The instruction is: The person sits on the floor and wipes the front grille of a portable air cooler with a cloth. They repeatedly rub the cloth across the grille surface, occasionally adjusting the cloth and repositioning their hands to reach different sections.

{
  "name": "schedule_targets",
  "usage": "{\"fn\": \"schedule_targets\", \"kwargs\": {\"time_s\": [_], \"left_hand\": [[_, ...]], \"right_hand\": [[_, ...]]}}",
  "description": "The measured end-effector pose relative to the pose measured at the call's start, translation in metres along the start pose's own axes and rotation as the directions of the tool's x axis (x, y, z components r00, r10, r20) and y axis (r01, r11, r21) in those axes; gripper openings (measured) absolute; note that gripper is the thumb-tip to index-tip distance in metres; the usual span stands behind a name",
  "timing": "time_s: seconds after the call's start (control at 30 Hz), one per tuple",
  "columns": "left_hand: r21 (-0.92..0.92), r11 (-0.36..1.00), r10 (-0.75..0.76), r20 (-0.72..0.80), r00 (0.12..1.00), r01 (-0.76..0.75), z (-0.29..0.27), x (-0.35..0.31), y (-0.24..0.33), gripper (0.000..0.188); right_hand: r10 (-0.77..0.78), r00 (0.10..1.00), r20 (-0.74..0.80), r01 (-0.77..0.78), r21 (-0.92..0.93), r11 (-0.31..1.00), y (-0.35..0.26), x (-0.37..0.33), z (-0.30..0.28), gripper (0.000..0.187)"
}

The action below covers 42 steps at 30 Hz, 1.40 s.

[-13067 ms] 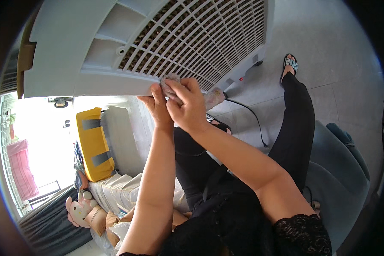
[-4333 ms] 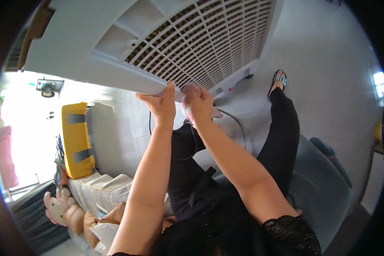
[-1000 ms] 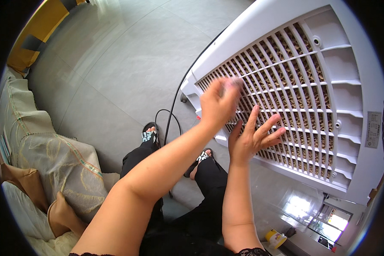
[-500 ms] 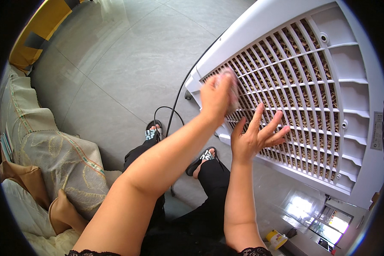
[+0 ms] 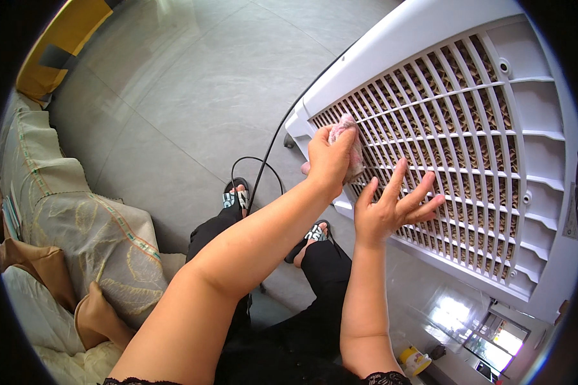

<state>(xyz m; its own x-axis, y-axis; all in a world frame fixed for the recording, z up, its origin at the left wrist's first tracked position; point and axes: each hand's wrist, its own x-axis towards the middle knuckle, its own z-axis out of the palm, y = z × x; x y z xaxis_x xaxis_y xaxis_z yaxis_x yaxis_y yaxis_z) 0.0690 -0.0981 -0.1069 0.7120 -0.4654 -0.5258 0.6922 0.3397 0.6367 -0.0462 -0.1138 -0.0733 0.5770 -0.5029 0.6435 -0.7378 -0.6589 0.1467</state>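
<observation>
A crumpled pinkish-white cloth [image 5: 352, 163] is gripped in my left hand [image 5: 329, 159], pressed against the lower left part of a white slatted grille [image 5: 424, 131]. Behind the slats shows a brown honeycomb pad. The grille belongs to a white air cooler [image 5: 359, 67], which appears tilted in the view. Just right of the cloth, my right hand [image 5: 392, 208] has its fingers spread over the slats and holds nothing. Whether its fingertips press on the grille I cannot tell.
A black cable [image 5: 261, 168] runs over the grey tiled floor [image 5: 167, 96] past my sandaled feet. On the left stands a sofa draped with a patterned cover [image 5: 119, 247]. A yellow-and-white tub [image 5: 415, 360] sits at the lower right.
The cloth in my left hand has shifted slightly down along the slats and is less blurred. My right hand stays spread in nearly the same place. The cooler sits slightly further right in view.
</observation>
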Motion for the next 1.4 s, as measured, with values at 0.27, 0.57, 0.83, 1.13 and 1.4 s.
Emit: {"fn": "schedule_targets", "kwargs": {"time_s": [0.27,0.57,0.83,1.13,1.4], "left_hand": [[-0.323,0.946,0.121,0.288,0.95,-0.022,0.006,-0.013,0.044,0.028],[0.35,0.463,0.767,0.302,0.566,-0.814,0.021,-0.009,0.047,0.023],[0.371,0.085,0.853,0.453,0.261,-0.925,0.019,0.001,0.057,0.031],[0.376,0.09,0.851,0.452,0.267,-0.922,0.029,-0.01,0.057,0.031],[0.312,0.185,0.894,0.339,0.292,-0.932,0.034,-0.01,0.067,0.032]], "right_hand": [[-0.025,0.999,-0.025,0.026,0.025,0.999,0.0,-0.001,0.002,0.043],[-0.037,0.999,-0.038,0.038,0.04,0.998,-0.001,0.001,0.002,0.039],[-0.012,1.0,-0.014,0.013,0.073,0.997,-0.005,0.002,-0.002,0.036],[-0.006,1.0,-0.005,0.006,0.027,1.0,-0.005,0.002,-0.002,0.037],[-0.005,1.0,0.006,0.005,0.033,0.999,-0.007,0.002,-0.003,0.038]]}}
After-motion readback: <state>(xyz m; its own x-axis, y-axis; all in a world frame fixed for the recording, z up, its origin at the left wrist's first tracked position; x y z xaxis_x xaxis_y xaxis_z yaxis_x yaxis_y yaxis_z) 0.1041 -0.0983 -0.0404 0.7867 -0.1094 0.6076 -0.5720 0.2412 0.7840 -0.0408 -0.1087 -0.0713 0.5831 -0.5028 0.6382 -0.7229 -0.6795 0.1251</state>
